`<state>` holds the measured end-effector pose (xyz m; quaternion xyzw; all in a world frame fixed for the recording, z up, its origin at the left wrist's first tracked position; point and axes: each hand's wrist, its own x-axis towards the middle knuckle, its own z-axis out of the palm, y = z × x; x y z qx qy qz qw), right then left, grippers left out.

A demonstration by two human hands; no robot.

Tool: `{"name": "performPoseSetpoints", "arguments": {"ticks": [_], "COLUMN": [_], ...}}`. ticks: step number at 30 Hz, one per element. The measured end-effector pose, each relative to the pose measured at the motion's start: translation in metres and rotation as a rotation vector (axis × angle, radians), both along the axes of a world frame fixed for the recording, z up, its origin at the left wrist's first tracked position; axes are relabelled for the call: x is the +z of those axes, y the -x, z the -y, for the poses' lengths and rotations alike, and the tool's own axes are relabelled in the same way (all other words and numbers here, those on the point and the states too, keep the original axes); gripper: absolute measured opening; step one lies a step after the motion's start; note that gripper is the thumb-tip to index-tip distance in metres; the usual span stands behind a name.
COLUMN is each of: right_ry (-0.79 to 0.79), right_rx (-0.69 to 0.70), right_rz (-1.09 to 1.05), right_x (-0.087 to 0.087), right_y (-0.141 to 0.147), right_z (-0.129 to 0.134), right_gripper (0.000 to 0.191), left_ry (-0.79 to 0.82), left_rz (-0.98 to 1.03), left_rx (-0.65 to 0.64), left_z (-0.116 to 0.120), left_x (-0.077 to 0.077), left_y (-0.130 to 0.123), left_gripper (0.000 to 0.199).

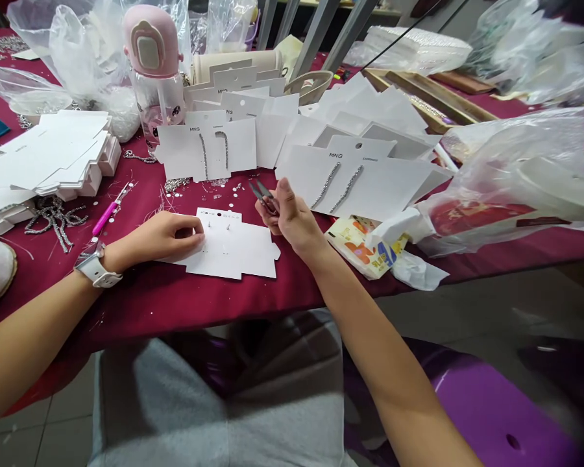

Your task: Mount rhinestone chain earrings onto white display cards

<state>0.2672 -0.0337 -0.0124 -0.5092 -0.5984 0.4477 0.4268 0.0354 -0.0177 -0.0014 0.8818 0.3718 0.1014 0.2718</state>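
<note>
Silver chains and a pink-handled tool lie left of the left hand, which curls against a white card; whether it pinches, I can't tell. Right of the card, the right hand grips a plier-like tool, beside a tissue pack.

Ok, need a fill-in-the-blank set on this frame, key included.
The hand gripping the dark-tipped tool is the person's ____ one. The white watch is on the person's ____ wrist. The bottle has a ____ lid. The three large letters on the standing card behind the tissue pack read ____.

right; left; pink; MNG
</note>
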Motion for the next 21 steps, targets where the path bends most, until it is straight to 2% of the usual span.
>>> {"name": "performPoseSetpoints", "arguments": {"ticks": [5, 8, 15, 21], "right_ry": [-0.242, -0.335, -0.513, -0.582], "right_rx": [-0.042, -0.048, -0.096, -0.083], "right_rz": [0.543, 0.748, 1.013, 1.123], "right_x": [-0.007, -0.009, -0.013, -0.016], "right_y": [0.010, 0.018, 0.029, 0.030], "right_z": [0.008, 0.012, 0.018, 0.020], "right_gripper": [0.054, 0.049, 0.046, 0.047], "left_ry": [0.009, 0.012, 0.011, 0.015], "left_rz": [-0.011, -0.007, 0.011, 0.013], "left_rx": [0.020, 0.022, 0.036, 0.025], "left_z": [0.000, 0.000, 0.000, 0.000], "left_x": [0.001, 0.001, -0.001, -0.002], "left_y": [-0.004, -0.005, -0.005, -0.005], "left_gripper": [0.027, 0.028, 0.027, 0.027]}}
